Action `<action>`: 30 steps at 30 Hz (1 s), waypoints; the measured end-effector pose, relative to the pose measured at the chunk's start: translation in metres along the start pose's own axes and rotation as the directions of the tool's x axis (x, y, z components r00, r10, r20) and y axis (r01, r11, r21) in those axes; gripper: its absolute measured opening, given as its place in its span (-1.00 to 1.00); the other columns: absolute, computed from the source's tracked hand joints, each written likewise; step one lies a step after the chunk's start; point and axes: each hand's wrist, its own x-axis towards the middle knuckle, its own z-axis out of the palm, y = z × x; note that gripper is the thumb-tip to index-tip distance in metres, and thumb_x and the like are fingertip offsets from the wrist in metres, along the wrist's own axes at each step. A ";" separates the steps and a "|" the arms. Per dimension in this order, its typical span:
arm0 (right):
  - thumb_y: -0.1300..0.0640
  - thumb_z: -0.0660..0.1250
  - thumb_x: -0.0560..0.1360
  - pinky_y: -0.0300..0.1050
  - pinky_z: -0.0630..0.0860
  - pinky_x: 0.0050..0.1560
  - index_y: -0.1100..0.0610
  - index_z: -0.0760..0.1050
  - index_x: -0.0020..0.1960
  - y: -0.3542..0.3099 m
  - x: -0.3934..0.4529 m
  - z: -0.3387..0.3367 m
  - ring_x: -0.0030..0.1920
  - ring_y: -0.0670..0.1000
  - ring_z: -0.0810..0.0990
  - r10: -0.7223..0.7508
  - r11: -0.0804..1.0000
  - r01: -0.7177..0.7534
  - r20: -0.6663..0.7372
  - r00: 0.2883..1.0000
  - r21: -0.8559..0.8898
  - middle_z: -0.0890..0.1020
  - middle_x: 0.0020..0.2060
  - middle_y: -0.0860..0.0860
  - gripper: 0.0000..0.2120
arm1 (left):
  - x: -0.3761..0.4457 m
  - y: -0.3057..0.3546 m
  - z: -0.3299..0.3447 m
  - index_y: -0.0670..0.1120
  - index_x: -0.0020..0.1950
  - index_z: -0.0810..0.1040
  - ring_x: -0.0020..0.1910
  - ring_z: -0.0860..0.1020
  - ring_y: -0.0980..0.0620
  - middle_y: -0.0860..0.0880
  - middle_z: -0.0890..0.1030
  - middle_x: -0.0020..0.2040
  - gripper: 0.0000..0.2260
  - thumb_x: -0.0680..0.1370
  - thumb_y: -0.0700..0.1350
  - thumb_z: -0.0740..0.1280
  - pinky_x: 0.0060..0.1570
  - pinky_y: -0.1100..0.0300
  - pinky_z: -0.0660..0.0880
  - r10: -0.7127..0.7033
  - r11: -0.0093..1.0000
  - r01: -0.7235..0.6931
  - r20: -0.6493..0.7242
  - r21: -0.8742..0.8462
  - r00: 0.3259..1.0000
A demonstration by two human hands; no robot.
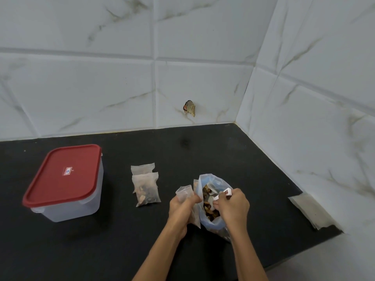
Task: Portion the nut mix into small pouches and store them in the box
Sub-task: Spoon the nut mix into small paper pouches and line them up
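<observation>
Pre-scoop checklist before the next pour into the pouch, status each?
1. Left hand holds an empty pouch, mouth up: ok.
2. Right hand grips the white scoop inside the nut mix bag: ok.
3. Scoop loaded: cannot tell, hand hides it.
4. Pouch close beside the bag mouth: ok.
5. Two filled pouches lie on the counter, not yet boxed: not ok.
6. Box ready to receive: not ok, red lid is on.
</observation>
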 end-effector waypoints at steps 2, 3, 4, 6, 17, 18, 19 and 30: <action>0.18 0.29 0.53 -0.08 0.62 -0.15 0.11 0.42 -0.04 -0.001 0.002 0.005 -0.13 0.02 0.66 0.043 0.997 -0.043 0.003 0.999 0.068 0.64 -0.12 0.08 -0.95 | 0.001 -0.002 0.000 -0.15 0.15 0.59 0.05 0.61 -0.07 -0.12 0.65 0.02 -0.67 0.40 -0.23 0.44 0.12 -0.07 0.54 0.020 1.000 -0.020 0.026 0.011 0.999; 0.18 0.29 0.52 -0.03 0.64 -0.12 0.10 0.42 -0.05 0.000 0.004 0.007 -0.16 0.03 0.67 0.073 0.990 -0.074 0.012 0.997 0.118 0.66 -0.12 0.10 -0.95 | 0.001 -0.002 0.000 -0.14 0.16 0.58 0.05 0.61 -0.06 -0.12 0.65 0.02 -0.67 0.40 -0.25 0.43 0.09 -0.04 0.55 0.027 0.999 -0.028 0.035 0.019 0.999; 0.20 0.29 0.53 -0.01 0.65 -0.11 0.11 0.43 -0.06 -0.002 0.004 0.006 -0.20 0.03 0.69 0.113 0.977 -0.118 0.038 0.993 0.175 0.67 -0.15 0.12 -0.96 | 0.001 -0.001 0.001 -0.13 0.16 0.58 0.05 0.61 -0.05 -0.11 0.65 0.02 -0.66 0.40 -0.27 0.43 0.05 0.00 0.55 0.032 0.999 -0.033 0.043 0.028 0.999; 0.28 0.26 0.55 -0.06 0.65 -0.15 0.14 0.47 -0.05 -0.006 0.004 0.003 -0.28 0.03 0.70 0.187 0.927 -0.215 0.120 0.975 0.308 0.68 -0.22 0.16 -0.93 | 0.002 -0.001 0.002 -0.12 0.16 0.56 0.02 0.62 -0.06 -0.12 0.66 0.01 -0.65 0.39 -0.33 0.42 0.00 0.04 0.56 0.038 0.999 -0.040 0.054 0.031 0.998; 0.40 0.22 0.55 -0.03 0.57 -0.02 0.41 0.37 0.27 -0.014 -0.002 -0.013 -0.21 0.13 0.65 0.327 0.672 -0.484 0.362 0.873 0.561 0.61 -0.23 0.30 -0.70 | 0.005 -0.006 0.000 -0.15 0.22 0.51 0.01 0.63 -0.12 -0.17 0.62 0.03 -0.59 0.40 -0.39 0.38 0.05 -0.09 0.59 0.009 1.000 -0.009 -0.001 0.014 1.000; 0.40 0.22 0.55 -0.03 0.57 -0.02 0.41 0.35 0.28 -0.015 -0.003 -0.014 -0.21 0.13 0.65 0.327 0.669 -0.483 0.360 0.874 0.565 0.60 -0.24 0.30 -0.70 | 0.006 -0.006 0.000 -0.16 0.23 0.51 0.01 0.63 -0.11 -0.17 0.62 0.04 -0.59 0.40 -0.39 0.38 0.06 -0.09 0.58 0.005 1.000 -0.005 -0.003 0.015 1.000; 0.41 0.21 0.55 -0.02 0.56 -0.02 0.42 0.33 0.29 -0.016 -0.003 -0.014 -0.20 0.15 0.64 0.324 0.661 -0.482 0.361 0.875 0.575 0.59 -0.26 0.30 -0.69 | 0.005 -0.005 0.000 -0.16 0.23 0.51 0.01 0.63 -0.11 -0.16 0.62 0.03 -0.59 0.40 -0.39 0.38 0.05 -0.07 0.59 0.004 1.000 -0.004 -0.007 0.013 1.000; 0.38 0.23 0.56 -0.05 0.57 -0.04 0.40 0.31 0.30 -0.018 -0.009 -0.019 -0.19 0.13 0.67 0.329 0.650 -0.460 0.321 0.888 0.605 0.62 -0.21 0.31 -0.67 | 0.005 -0.003 -0.004 -0.18 0.21 0.52 -0.02 0.62 -0.10 -0.18 0.62 0.01 -0.63 0.43 -0.41 0.34 -0.09 0.02 0.59 -0.025 0.999 0.025 -0.025 -0.031 0.999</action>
